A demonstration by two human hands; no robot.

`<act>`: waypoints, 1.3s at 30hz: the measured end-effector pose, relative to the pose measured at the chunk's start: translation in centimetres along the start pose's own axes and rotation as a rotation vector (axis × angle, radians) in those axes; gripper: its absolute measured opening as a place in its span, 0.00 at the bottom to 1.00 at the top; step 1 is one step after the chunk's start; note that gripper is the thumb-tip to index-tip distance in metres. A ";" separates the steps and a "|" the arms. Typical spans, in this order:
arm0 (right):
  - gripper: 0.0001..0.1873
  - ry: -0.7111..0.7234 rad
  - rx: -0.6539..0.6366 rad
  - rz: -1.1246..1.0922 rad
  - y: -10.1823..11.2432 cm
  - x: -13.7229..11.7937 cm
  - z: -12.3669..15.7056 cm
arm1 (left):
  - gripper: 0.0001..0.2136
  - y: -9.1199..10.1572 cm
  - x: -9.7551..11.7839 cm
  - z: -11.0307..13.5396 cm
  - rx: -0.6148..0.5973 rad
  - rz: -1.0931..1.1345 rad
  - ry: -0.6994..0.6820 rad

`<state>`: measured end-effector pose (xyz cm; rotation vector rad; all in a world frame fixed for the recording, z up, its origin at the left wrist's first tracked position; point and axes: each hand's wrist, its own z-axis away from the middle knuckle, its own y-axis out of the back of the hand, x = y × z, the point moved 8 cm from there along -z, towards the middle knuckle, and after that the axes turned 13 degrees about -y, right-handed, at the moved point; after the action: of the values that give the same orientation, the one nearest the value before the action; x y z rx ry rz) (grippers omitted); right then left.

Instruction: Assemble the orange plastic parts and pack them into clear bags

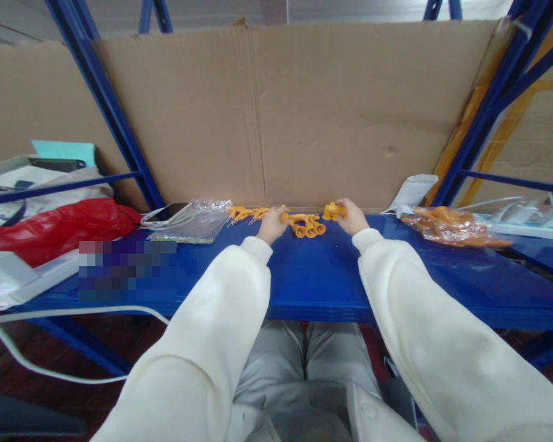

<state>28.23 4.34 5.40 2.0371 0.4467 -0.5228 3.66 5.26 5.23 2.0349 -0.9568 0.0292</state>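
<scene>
Both my arms, in white sleeves, reach forward over a blue shelf (313,276). My left hand (271,225) is closed around the end of an orange plastic piece with several trumpet-shaped ends (306,226) that rests on the shelf. My right hand (352,217) is closed on a small orange plastic part (332,212), held just right of that piece. More orange parts (246,213) lie to the left against the cardboard.
A cardboard sheet (304,116) walls off the back of the shelf. A clear plastic bag (198,221) and a phone (166,212) lie at left, beside a red bag (55,230). A bag of orange parts (451,226) lies at right. Blue rack posts stand on both sides.
</scene>
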 end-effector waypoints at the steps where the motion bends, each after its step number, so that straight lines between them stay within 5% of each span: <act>1: 0.24 0.054 -0.034 0.017 -0.6 -0.6 0.1 | 0.18 -0.1 0.0 0.0 -0.007 0.000 -0.007; 7: 0.26 0.135 -0.162 0.109 -2.5 -1.4 0.7 | 0.18 -0.2 0.3 0.0 -0.006 0.005 -0.034; 14: 0.28 0.072 -0.116 0.097 -1.9 -0.9 0.8 | 0.17 -0.1 0.5 0.1 -0.017 0.009 -0.043; 25: 0.29 0.224 -0.162 0.019 -2.6 -2.0 1.0 | 0.16 -0.4 0.9 -0.2 0.010 0.001 -0.118; 32: 0.36 0.263 -0.065 -0.217 -1.9 -1.6 0.5 | 0.15 -0.3 0.5 -0.5 0.098 -0.018 -0.183; 39: 0.26 0.140 -0.151 -0.430 -2.2 -0.7 0.0 | 0.14 0.0 -0.1 -0.4 0.119 0.027 -0.152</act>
<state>26.53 5.31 4.17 1.8413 0.9913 -0.5838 3.75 5.59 5.49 2.1579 -1.0995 -0.0562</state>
